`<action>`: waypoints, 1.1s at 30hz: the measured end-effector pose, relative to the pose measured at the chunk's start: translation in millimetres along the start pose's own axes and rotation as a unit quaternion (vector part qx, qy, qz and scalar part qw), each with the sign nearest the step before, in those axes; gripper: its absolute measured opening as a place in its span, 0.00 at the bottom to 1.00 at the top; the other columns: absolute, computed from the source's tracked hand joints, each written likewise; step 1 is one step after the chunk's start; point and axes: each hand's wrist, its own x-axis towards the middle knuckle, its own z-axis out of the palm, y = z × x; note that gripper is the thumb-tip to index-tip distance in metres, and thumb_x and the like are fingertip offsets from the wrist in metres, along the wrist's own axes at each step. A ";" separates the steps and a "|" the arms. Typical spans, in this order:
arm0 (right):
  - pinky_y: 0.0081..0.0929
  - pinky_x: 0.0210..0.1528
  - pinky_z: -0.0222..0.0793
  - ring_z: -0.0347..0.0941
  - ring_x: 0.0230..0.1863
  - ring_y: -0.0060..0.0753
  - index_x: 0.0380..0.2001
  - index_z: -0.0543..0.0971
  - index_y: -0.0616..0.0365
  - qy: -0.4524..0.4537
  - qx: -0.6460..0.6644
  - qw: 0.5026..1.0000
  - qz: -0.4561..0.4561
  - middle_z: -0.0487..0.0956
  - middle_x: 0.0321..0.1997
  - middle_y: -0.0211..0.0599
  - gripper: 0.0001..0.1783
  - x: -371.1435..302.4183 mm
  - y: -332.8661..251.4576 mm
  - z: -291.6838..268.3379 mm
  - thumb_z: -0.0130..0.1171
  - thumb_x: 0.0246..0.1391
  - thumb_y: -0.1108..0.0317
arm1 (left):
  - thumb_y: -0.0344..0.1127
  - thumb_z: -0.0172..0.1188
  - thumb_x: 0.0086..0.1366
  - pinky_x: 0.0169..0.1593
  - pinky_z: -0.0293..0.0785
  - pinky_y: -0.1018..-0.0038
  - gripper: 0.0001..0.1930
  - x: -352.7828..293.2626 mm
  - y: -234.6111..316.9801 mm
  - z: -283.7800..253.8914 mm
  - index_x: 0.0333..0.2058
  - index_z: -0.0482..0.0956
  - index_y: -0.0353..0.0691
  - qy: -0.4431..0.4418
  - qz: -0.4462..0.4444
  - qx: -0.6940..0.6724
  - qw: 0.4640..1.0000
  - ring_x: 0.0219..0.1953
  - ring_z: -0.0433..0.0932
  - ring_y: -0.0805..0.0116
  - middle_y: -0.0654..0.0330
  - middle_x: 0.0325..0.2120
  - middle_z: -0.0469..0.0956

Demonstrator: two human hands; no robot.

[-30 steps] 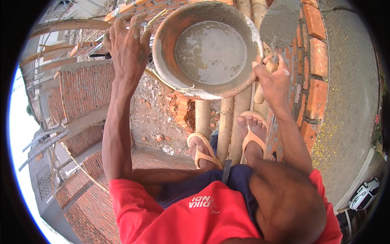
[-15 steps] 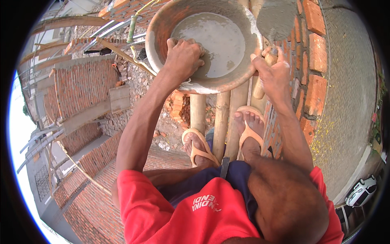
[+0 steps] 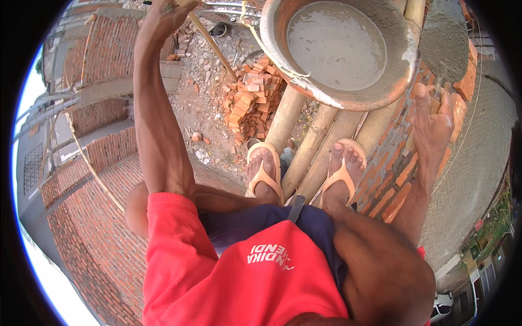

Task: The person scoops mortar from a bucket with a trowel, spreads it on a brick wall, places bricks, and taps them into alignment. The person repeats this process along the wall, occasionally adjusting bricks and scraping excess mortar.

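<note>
A wide clay basin [image 3: 399, 89] holds wet grey mortar [image 3: 337, 51] and rests on the bamboo poles ahead of my feet. My right hand [image 3: 433, 117] is wrapped round the wooden handle of a trowel [image 3: 445, 49], to the right of the basin. Grey mortar coats its broad blade, which lies over the brick wall. At the upper left edge is my left hand [image 3: 169, 8], away from the basin and close to the upper end of a slanting wooden stick [image 3: 213, 46]. Its fingers are mostly cut off, so its grip is unclear.
Both sandalled feet stand on bamboo poles [image 3: 311, 146], high above the ground. A brick wall [image 3: 394, 179] runs along the right, beside a paved road [image 3: 467, 179]. Below lies a brick pile [image 3: 253, 100]. A pale cord [image 3: 253, 30] hangs over the basin's rim.
My left hand has come out of the basin and swung to the upper left. The view has shifted, so the basin appears farther right. My right hand still grips the trowel.
</note>
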 end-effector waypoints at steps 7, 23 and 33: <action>0.42 0.46 0.78 0.82 0.45 0.47 0.57 0.77 0.57 -0.005 -0.439 0.817 -0.373 0.82 0.47 0.45 0.22 20.9 -39.7 -37.4 0.50 0.74 0.52 | 0.76 0.53 0.67 0.57 0.72 0.65 0.51 -30.9 41.9 133.7 0.70 0.63 0.34 -0.149 -0.090 -0.778 0.604 0.54 0.77 0.64 0.55 0.50 0.81; 0.46 0.38 0.81 0.83 0.40 0.50 0.50 0.80 0.55 -0.174 -0.742 0.397 -0.512 0.84 0.43 0.47 0.18 83.4 -150.9 -7.3 0.60 0.64 0.55 | 0.47 0.62 0.71 0.48 0.78 0.62 0.22 -58.8 162.7 199.2 0.53 0.81 0.34 0.092 -0.235 -0.866 0.432 0.43 0.82 0.63 0.54 0.44 0.83; 0.47 0.51 0.77 0.81 0.50 0.50 0.48 0.76 0.59 -0.118 -0.685 0.523 -0.493 0.82 0.44 0.43 0.12 81.0 -122.7 80.9 0.53 0.66 0.65 | 0.46 0.62 0.72 0.48 0.79 0.63 0.22 -56.9 166.9 180.0 0.54 0.81 0.33 0.089 -0.213 -0.886 0.403 0.43 0.82 0.64 0.53 0.44 0.83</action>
